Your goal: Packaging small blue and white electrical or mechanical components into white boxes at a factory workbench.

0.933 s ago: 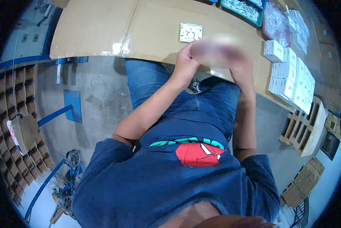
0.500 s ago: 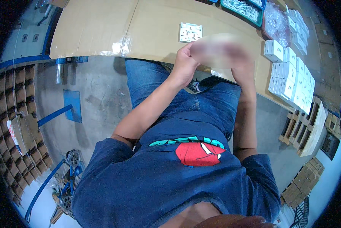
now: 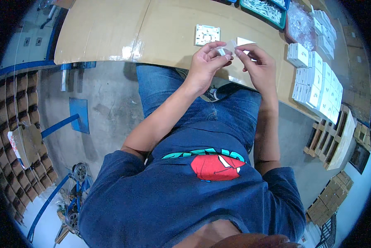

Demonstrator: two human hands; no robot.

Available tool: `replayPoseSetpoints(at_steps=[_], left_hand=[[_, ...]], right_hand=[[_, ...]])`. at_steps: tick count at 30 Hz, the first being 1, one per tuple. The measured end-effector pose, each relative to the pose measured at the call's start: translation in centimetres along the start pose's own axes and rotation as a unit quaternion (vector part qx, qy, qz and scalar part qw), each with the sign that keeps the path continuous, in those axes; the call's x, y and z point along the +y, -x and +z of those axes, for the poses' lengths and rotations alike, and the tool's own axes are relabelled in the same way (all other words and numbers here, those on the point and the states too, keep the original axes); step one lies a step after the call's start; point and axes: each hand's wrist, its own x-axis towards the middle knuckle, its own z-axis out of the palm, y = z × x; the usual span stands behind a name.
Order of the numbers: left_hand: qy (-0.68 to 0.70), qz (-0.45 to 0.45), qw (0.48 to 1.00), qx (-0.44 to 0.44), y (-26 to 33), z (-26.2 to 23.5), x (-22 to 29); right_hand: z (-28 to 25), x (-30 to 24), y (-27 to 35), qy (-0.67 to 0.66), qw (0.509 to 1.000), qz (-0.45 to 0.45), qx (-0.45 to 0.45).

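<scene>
Small part (image 3: 221,51): white, partly hidden, pinched in left hand (image 3: 206,62) grip; clear film (image 3: 235,44) pinched by right hand (image 3: 258,62). Square white plate (image 3: 207,34) on cardboard worktop (image 3: 111,29).

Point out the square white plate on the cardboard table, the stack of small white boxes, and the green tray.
square white plate (image 3: 207,34), head view, its flat face.
stack of small white boxes (image 3: 318,82), head view, a box top.
green tray (image 3: 263,10), head view, its near rim.

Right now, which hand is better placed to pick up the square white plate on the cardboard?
Probably the left hand: it is nearest the white plate. The right hand is farther off. Both pinch small clear pieces.
</scene>
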Motion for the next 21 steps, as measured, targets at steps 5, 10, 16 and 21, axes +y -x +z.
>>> replayPoseSetpoints(at_steps=[5, 10, 16, 21], left_hand=[[0.012, -0.021, 1.0, 0.014, -0.12, -0.49, 0.04], [0.015, -0.005, 1.0, -0.004, 0.01, 0.01, 0.25], [-0.038, -0.026, 0.999, 0.008, 0.05, -0.38, 0.09], [-0.035, -0.011, 0.999, 0.022, 0.22, -0.03, 0.47]], right_hand=[[-0.34, 0.15, -0.15, -0.002, 1.0, 0.017, 0.024], [-0.34, 0.46, -0.15, 0.008, 0.999, 0.016, 0.03], [-0.27, 0.17, -0.17, -0.004, 1.0, 0.016, 0.021], [-0.16, 0.14, -0.16, -0.015, 1.0, 0.014, 0.016]])
